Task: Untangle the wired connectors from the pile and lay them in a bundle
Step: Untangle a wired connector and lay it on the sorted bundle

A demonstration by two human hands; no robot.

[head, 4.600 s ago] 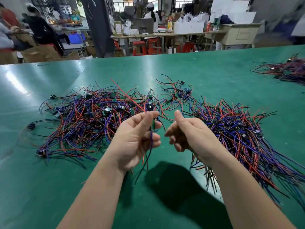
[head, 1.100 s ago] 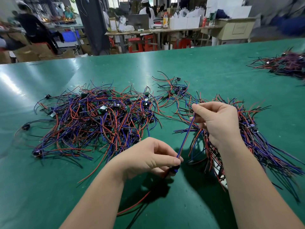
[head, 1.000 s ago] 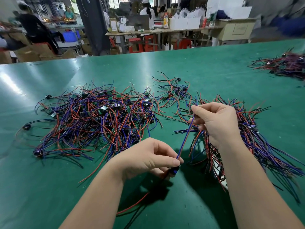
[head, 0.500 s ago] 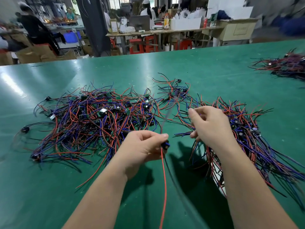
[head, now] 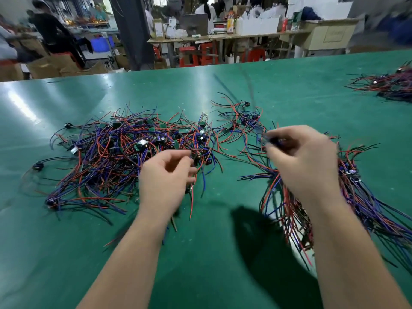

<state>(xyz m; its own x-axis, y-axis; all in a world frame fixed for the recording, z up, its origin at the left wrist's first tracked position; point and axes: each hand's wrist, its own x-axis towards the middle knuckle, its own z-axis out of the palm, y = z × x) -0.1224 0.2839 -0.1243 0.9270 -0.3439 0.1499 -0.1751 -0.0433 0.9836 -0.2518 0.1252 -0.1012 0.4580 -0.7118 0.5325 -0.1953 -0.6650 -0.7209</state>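
Over the near right of the green table [head: 200, 275], the right hand [head: 305, 166] is up off the surface and blurred with speed. Its fingertips [head: 270, 144] are pinched on a dark wired connector [head: 275, 140], and you can see its leads smeared as faint streaks rising toward the far edge! It hangs right above the bundle [head: 367, 210], that long sheaf of red, blue and black wires running side by side off to the near right. That sheaf is thick, so a good share of the job looks done. Across on the left, though, the pile [head: 111, 157] is one big knot: wires crossing every way, small green boards and black plugs caught in it. A smaller cluster [head: 243, 121] sits just beyond, between pile and bundle, also unsorted. The left hand [head: 165, 181] hovers at the pile's near right edge, fingers curled, a red wire dangling beside it; whether it grips anything I cannot tell. My read: roughly mid-task, one piece headed for the sheaf and a great many yet to free. A separate heap [head: 390, 85] lies at the far right
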